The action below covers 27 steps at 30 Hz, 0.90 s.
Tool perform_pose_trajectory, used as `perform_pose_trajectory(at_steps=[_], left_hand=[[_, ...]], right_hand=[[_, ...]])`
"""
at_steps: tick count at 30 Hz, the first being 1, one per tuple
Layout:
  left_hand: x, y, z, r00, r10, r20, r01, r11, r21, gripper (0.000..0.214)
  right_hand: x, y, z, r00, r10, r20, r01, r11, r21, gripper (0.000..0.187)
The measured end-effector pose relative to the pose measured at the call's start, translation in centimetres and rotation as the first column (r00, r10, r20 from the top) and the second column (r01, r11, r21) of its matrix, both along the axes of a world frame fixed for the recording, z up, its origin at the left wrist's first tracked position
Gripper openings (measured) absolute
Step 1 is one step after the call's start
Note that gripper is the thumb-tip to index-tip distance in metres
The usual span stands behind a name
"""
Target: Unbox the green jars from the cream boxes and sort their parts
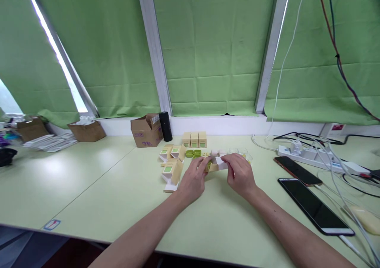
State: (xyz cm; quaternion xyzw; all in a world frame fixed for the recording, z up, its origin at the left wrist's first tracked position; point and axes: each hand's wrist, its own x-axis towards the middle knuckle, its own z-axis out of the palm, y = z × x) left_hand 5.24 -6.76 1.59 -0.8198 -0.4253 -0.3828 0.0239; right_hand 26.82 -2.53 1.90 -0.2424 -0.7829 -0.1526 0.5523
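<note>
Between my two hands is a small cream carton (212, 167) with white inner flaps, lying on its side just above or on the table. My left hand (194, 179) is closed around its left end, where a bit of green shows. The fingers of my right hand (240, 173) pinch the white flap at the right end. Several flattened or open cartons (172, 169) with green labels lie left of my hands. Beyond them stand three closed cartons (194, 139) in a row. Small green containers (193, 153) sit in front of these, and clear round plastic pieces (238, 152) lie behind my right hand.
A brown cardboard box (146, 131) and a black cylinder (165, 126) stand by the wall. At right lie two phones (316, 206), a white power strip (320, 159) and tangled cables. Stacked papers (51, 142) and another cardboard box (86, 131) are at far left.
</note>
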Motion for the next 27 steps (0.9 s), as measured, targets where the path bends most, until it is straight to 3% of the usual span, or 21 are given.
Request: perform_pose_trajectory(at_steps=[6, 9, 11, 17, 24, 27], left_hand=[[0.0, 0.1, -0.2, 1.000, 0.001, 0.000, -0.001, 0.999, -0.035, 0.074], [0.0, 0.1, -0.4, 1.000, -0.006, 0.021, 0.008, 0.996, -0.088, 0.075], [0.1, 0.1, -0.6, 0.999, -0.009, 0.044, 0.013, 0.994, -0.112, 0.075], [-0.1, 0.3, -0.8, 0.994, -0.002, 0.108, 0.013, 0.994, -0.106, 0.073], [-0.2, 0.4, -0.8, 0.995, 0.011, 0.103, -0.002, 0.996, -0.089, 0.071], [-0.2, 0.4, -0.8, 0.994, 0.012, 0.108, -0.003, 0.997, -0.077, 0.071]], right_hand=[[0.2, 0.7, -0.7, 0.983, -0.174, 0.053, 0.181, 0.962, -0.206, 0.043], [0.2, 0.7, -0.9, 0.960, -0.242, 0.141, 0.270, 0.935, -0.229, 0.043], [0.1, 0.7, -1.0, 0.963, -0.205, 0.176, 0.240, 0.949, -0.205, 0.045], [-0.5, 0.0, -1.0, 0.992, 0.031, 0.123, -0.003, 0.976, -0.220, 0.050], [-1.1, -1.1, -0.7, 0.997, 0.063, 0.053, -0.043, 0.948, -0.316, 0.034], [-1.3, -1.4, -0.6, 0.996, 0.077, 0.045, -0.058, 0.939, -0.339, 0.037]])
